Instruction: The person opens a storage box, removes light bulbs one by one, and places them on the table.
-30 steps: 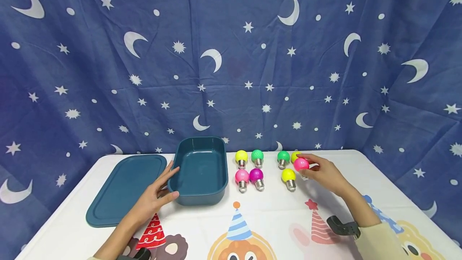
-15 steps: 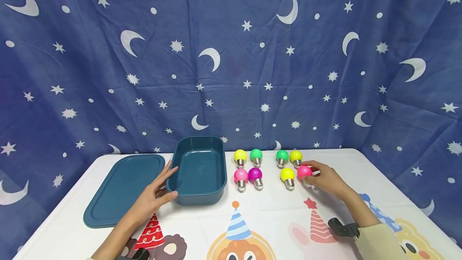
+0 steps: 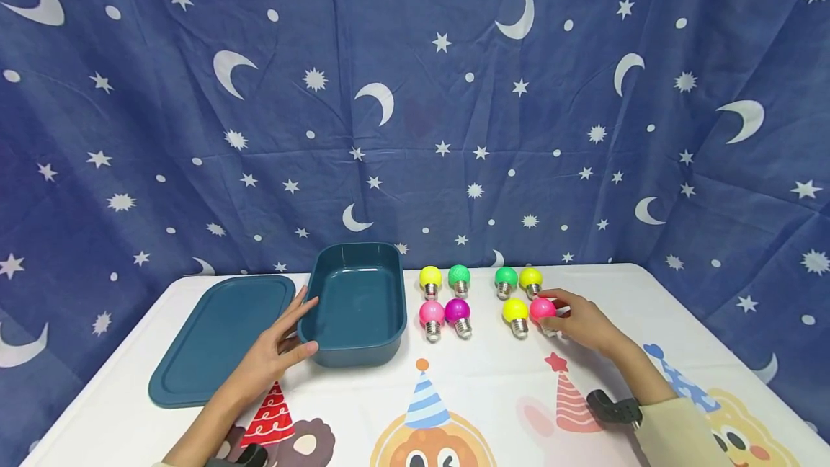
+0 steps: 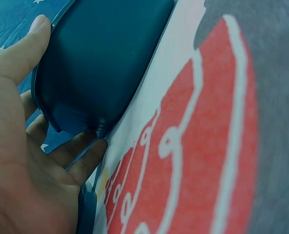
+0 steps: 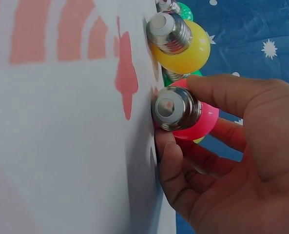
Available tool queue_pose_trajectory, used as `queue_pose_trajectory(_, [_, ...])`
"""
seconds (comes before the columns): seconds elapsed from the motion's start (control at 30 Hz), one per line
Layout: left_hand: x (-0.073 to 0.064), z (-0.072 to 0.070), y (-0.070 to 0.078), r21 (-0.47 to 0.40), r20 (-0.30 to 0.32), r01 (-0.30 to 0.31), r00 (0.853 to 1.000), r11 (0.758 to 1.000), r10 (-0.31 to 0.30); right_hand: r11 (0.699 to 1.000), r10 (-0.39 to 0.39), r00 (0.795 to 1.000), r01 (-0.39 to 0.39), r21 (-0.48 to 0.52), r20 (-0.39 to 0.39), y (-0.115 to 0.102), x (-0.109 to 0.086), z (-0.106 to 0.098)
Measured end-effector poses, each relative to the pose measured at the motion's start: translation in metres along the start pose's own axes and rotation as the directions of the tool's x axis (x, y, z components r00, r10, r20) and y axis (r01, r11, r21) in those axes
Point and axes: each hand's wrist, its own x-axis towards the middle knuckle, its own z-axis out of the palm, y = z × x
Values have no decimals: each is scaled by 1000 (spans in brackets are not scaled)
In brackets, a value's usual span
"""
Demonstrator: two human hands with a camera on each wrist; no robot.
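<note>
On the right, my right hand (image 3: 583, 319) pinches a hot-pink light bulb (image 3: 541, 308) between thumb and fingers. The bulb lies low over the tablecloth, its metal screw base (image 5: 176, 109) towards me in the right wrist view. Right beside it is a yellow bulb (image 3: 515, 310), with another yellow bulb (image 3: 531, 277) and a green bulb (image 3: 506, 279) behind. My left hand (image 3: 272, 352) rests at the left side of a deep dark-teal box (image 3: 357, 357), fingers spread and relaxed. In the left wrist view its thumb (image 4: 39, 36) and fingertips lie along the box wall.
A teal lid (image 3: 220, 341) lies flat left of the box. Between the box and the right-hand bulbs sit a yellow bulb (image 3: 431, 278), a green one (image 3: 460, 276), a pink one (image 3: 431, 314) and a purple one (image 3: 457, 310). A blue curtain (image 3: 415, 128) hangs behind the table.
My right hand has lowered the hot-pink bulb to the table, then shifted it slightly left, close beside the front yellow bulb. My left hand stays at the box.
</note>
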Motion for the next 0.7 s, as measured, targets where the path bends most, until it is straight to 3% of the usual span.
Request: queue_pose_trajectory(0.7, [0, 0, -3, 5, 1, -19, 1000, 1000, 19, 1000, 12, 1000, -12, -16, 17, 0, -1, -2])
